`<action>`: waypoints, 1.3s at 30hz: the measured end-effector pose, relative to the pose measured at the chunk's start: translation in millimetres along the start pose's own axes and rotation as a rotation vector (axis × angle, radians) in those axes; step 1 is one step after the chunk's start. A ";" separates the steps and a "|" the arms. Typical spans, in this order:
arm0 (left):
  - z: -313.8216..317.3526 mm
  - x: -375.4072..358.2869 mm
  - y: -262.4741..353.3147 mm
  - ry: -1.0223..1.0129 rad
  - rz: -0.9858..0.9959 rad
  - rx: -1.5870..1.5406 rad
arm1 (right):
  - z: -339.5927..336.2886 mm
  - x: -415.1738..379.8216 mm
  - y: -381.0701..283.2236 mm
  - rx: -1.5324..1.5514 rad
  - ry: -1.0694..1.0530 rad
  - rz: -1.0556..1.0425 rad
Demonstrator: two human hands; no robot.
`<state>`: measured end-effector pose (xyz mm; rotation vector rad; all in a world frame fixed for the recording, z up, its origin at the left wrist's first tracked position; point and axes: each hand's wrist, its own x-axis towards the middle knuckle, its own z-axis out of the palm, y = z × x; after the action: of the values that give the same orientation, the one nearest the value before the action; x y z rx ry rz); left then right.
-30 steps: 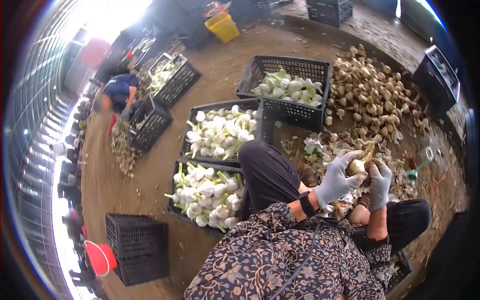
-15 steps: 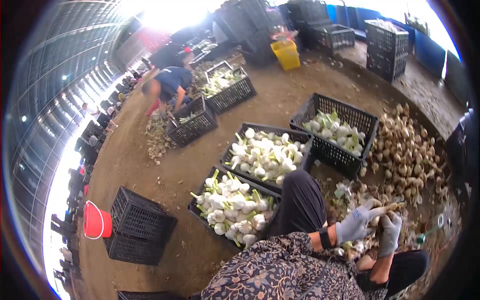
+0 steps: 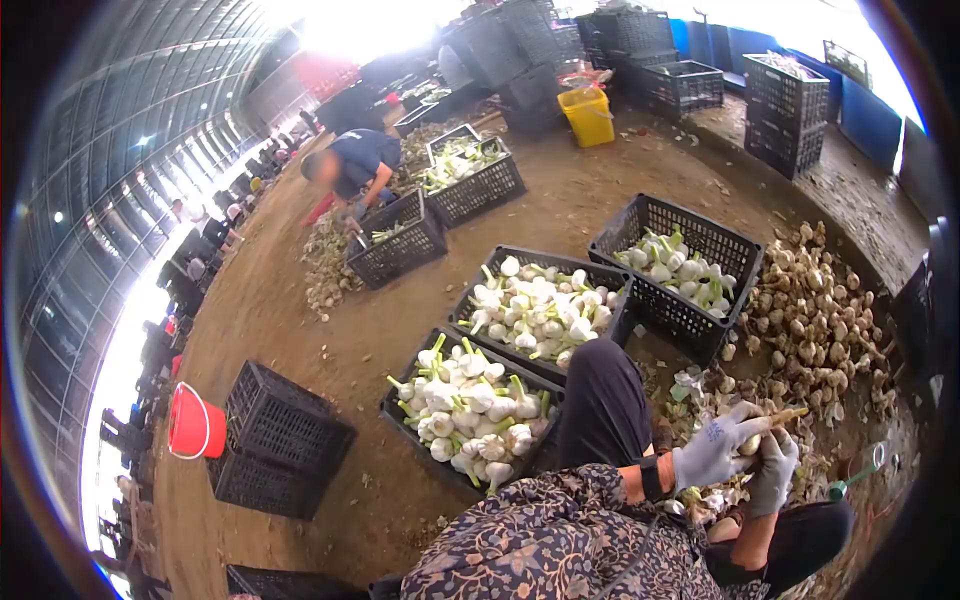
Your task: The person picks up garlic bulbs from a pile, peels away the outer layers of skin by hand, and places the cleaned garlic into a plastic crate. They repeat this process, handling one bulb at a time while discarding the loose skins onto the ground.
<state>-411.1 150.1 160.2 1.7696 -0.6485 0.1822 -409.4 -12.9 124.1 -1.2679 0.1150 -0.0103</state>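
Note:
My left hand (image 3: pixel 718 447), in a grey glove with a dark band at the wrist, is closed on a garlic bulb with a brownish stem (image 3: pixel 786 415). My right hand (image 3: pixel 773 474), gloved too, is closed against the same garlic from below. Whether a tool is in it cannot be made out. Peeled skins (image 3: pixel 715 500) lie under both hands. Beyond them is a heap of unpeeled garlic (image 3: pixel 820 320). White garlic bulbs with green stems fill two black crates (image 3: pixel 470 405) (image 3: pixel 540 310) beside my knee, and partly fill a third crate (image 3: pixel 690 315).
A green-handled object (image 3: pixel 858 474) lies at the right. Black crates (image 3: pixel 280 440) and a red bucket (image 3: pixel 196 422) stand at the left. Farther off, a person (image 3: pixel 357 162) bends over a crate (image 3: pixel 400 250). A yellow bucket (image 3: pixel 587 117) and stacked crates (image 3: pixel 785 115) are behind.
The view has shifted slightly, so the crates sit a little differently in it. Both hands remain closed around the garlic, nearly in the same place. The distant person's head and arms have moved slightly.

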 end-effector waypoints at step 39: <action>-20.5 -13.3 -41.3 0.048 -0.316 -0.487 | 31.7 -9.5 -10.8 0.065 -0.085 0.229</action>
<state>-396.8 180.3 125.8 1.3661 -0.3331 -0.1421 -415.4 14.8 144.5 -1.1822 0.1841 0.2348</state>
